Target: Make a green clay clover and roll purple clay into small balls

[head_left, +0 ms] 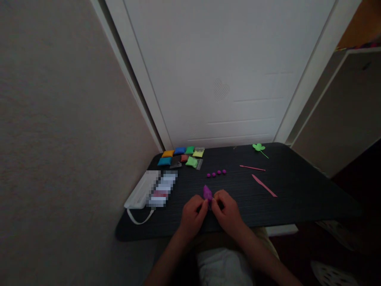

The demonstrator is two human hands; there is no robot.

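My left hand [193,214] and my right hand [228,210] meet near the front edge of the dark table, thumbs and fingers pinched. Between them is a small packet of purple modelling clay [207,193], its purple end pointing away from me. Both hands grip its near end, which the fingers partly hide. Just beyond lies a slanting row of several small purple clay balls [219,172]. To the right are a thin pink clay tool [252,168] and a pink plastic clay knife [264,185].
Several packets of coloured clay [180,151] lie at the back left. A green clover shape [258,147] on a stem rests at the back right. At the left, a white power bank [143,190] with a cable lies beside a blurred phone [162,189]. A white door [226,71] stands behind the table.
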